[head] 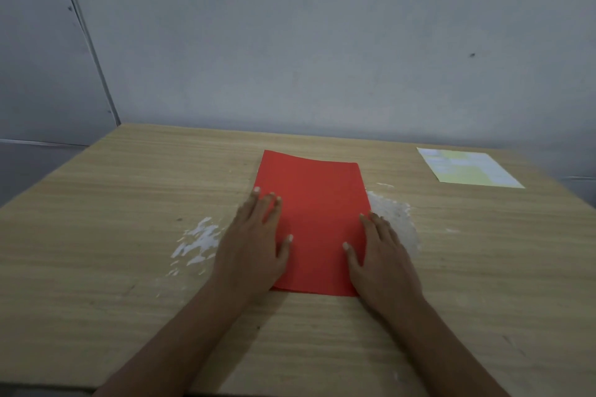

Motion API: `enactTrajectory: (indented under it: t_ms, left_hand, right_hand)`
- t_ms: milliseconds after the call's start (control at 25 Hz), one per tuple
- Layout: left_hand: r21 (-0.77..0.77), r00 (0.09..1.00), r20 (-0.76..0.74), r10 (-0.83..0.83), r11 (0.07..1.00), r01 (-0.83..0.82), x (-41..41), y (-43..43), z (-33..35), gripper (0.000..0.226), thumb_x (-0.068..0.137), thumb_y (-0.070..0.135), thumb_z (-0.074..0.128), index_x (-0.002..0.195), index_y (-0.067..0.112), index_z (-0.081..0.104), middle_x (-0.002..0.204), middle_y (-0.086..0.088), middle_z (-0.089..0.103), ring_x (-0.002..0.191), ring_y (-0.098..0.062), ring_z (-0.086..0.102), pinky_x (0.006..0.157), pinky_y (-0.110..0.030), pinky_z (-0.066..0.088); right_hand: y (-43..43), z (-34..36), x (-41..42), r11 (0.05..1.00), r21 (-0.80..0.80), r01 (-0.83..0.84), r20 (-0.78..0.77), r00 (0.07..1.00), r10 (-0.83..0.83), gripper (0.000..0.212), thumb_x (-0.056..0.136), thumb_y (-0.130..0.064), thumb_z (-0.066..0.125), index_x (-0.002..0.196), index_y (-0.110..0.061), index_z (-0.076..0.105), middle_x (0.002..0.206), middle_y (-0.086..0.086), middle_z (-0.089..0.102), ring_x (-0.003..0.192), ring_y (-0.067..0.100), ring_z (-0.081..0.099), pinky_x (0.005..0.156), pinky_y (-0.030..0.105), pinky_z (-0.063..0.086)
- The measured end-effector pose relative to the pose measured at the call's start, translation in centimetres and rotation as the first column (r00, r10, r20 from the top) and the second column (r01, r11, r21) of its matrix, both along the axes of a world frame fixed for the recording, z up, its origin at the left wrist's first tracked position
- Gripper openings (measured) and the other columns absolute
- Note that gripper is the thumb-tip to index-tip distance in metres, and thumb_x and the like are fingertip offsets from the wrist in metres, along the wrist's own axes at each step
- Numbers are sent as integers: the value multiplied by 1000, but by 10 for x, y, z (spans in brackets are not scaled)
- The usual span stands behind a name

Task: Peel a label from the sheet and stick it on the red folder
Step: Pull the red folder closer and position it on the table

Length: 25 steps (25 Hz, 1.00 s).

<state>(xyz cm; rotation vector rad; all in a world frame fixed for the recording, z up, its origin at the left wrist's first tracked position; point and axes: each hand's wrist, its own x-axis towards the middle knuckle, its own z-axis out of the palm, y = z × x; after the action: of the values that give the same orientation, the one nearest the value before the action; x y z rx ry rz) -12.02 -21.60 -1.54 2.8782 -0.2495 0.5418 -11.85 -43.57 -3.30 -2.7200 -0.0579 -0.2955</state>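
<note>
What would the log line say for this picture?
left hand: flat on folder | right hand: flat on folder | sheet: far right, untouched | label: not yet peeled

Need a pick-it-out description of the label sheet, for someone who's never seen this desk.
Start at the wooden table against the grey wall, then go to its far right corner. The label sheet lies flat there, well apart from the red folder at the centre under both hands. It is the only pale sheet, white with light green blocks; the white patches beside the folder are marks on the wood.
</note>
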Motion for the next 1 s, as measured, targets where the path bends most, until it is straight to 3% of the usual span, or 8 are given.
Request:
enactTrajectory:
  t_ms: [80,160,400,520,680,800,880,1000]
  left_hand:
    - [66,992,-89,-89,993,95,3,-6,-8,67,97,50,30,153,13,26,162,-4,23,152,-21,7,123,-37,6]
    - [99,987,-129,-94,989,107,3,-5,-15,67,99,52,22,154,14,24,163,-3,20,152,-17,7,120,-32,-2]
    - [103,986,-134,-97,988,111,6,-3,-20,82,88,59,-2,155,17,20,163,-1,17,152,-15,8,121,-32,0]
    - [105,985,-142,-102,988,118,9,-3,-17,87,84,60,-2,154,16,26,162,-1,22,151,-16,13,118,-31,0]
    - [76,985,-148,-84,992,96,17,-7,-10,86,80,61,11,143,17,49,152,-2,44,146,-18,31,118,-33,13]
    - [1,993,-4,-117,993,117,31,-31,-5,62,82,53,32,110,17,74,116,-2,73,121,-20,62,106,-40,42]
    - [-124,983,23,-183,975,185,45,-61,-1,47,84,49,43,99,20,77,105,3,76,110,-15,68,99,-35,50]
    - [-272,945,-34,-326,913,305,74,-116,8,38,86,43,51,105,23,76,112,7,74,112,-12,66,98,-28,49]
  right_hand:
    - [1,-6,3,999,-34,-35,-51,998,33,70,97,-54,30,156,-20,17,165,-2,10,152,16,5,123,36,11]
    - [1,-10,5,997,-60,-46,-62,997,42,70,97,-56,25,157,-21,13,166,-3,4,152,13,-1,123,33,4]
    - [-1,-9,3,998,-32,-50,-42,998,49,70,98,-56,25,157,-22,11,166,-5,3,152,11,-1,121,31,0]
    - [-3,-8,5,999,12,-53,-37,998,54,67,97,-55,31,156,-24,20,165,-6,9,152,12,5,122,32,7]
    - [-11,-3,11,977,197,-78,15,997,77,53,95,-49,47,144,-29,45,155,-8,37,142,9,32,118,31,25]
    - [-32,6,16,934,349,-71,66,997,51,38,93,-42,56,129,-32,59,129,-17,58,119,0,52,106,28,43]
    - [-51,9,18,933,356,-53,99,995,19,31,93,-37,57,123,-33,63,117,-23,61,111,-4,54,99,26,46]
    - [-89,8,31,952,305,13,107,993,-48,27,91,-32,59,117,-34,65,113,-22,62,108,-2,54,97,27,46]
